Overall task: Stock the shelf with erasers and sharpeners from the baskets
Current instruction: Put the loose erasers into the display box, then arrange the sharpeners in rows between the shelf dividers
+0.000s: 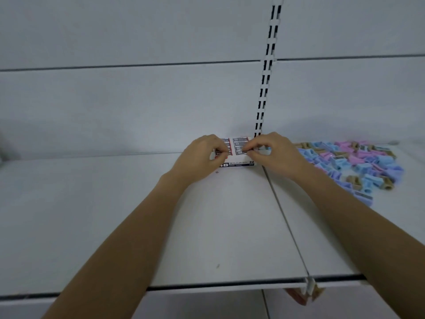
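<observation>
Eraser box (238, 143) on the shelf (115, 215).
Left hand (202, 157) and right hand (276, 153) pinch it (fingertip grip only); a slip could tip it.

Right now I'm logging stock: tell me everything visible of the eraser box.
The eraser box is white, cardboard-looking, printed ERASER and 24 on its front. Its open top shows rows of dark-labelled erasers split by a red strip. It lies flat at the back of the shelf, left of the sharpeners. Both the left hand and right hand pinch at its top.
</observation>
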`<state>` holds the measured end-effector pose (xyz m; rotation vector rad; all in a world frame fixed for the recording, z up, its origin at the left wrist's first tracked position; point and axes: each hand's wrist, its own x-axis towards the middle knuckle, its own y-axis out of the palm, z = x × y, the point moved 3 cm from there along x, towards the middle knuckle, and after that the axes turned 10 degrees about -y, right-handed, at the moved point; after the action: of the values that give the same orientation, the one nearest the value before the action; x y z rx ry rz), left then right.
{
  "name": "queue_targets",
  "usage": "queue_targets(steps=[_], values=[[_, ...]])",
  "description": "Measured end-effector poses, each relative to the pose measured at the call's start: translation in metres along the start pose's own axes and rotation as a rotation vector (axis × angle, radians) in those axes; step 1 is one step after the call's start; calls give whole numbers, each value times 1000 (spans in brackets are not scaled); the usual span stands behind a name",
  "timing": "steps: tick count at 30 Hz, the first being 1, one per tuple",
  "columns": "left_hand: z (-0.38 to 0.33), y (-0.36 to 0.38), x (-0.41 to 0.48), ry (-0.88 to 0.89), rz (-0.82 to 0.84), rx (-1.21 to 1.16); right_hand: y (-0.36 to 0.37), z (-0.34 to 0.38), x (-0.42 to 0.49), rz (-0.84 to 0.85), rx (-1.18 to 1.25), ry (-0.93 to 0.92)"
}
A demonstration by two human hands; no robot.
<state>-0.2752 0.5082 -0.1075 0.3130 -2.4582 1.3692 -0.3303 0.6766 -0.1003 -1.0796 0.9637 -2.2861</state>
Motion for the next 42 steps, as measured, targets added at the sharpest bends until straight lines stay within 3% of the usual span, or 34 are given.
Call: queue_targets(steps=[5, 14, 25, 33, 42], values=[[-1, -1, -6, -7, 3, -17, 5, -4, -2, 0, -68, -99], [-2, 7, -11, 126, -7, 215, 12, -3, -17, 84, -212, -135], [-20, 11, -1, 199, -70, 250, -14, -15, -15, -16, -218, 12], [-87, 39, 50, 212, 216, 301, -83, -49, -38, 97, -415, 297], [-88, 82, 79, 116, 390, 525, -62, -55, -20, 220, -375, 286]])
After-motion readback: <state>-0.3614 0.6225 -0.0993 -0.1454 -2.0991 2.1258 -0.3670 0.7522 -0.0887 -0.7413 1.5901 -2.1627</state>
